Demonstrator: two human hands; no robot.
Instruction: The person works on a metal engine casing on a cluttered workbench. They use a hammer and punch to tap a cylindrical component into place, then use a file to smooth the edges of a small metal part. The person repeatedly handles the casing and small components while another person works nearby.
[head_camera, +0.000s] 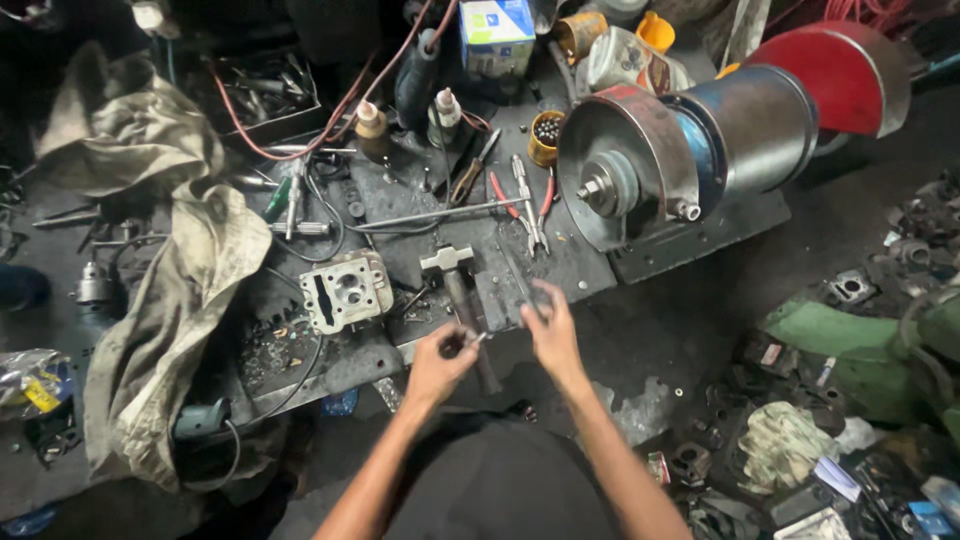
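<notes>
The person leans over the low, grimy metal surface (590, 270), both bare arms out in front. The left hand (437, 365) sits just below the steel-headed hammer with the dark handle (458, 290), which lies on the surface with its head pointing away from the person. The fingers of that hand are pinched narrow on a small, thin metal piece (478, 339), its tip poking out beside the hammer's handle; what the piece is, I cannot tell, it is too small. The right hand (552, 332) hangs just right of the hammer, fingers loosely curled and raised, its grip half open; whether it pinches anything I cannot tell. The two hands are close, the little piece between them.

Left of the hammer lies a pale, blocky cast-metal engine part with round bores (346, 290). Beyond the hammer a long thin steel rod (440, 213) lies across the surface, with red-handled pliers (520, 195) beside it. Up and to the right of the hammer stands a big grey bench grinder with a rusty round guard (680, 150). Far left of the hammer, a crumpled dirty beige cloth (170, 290) drapes down the edge.
</notes>
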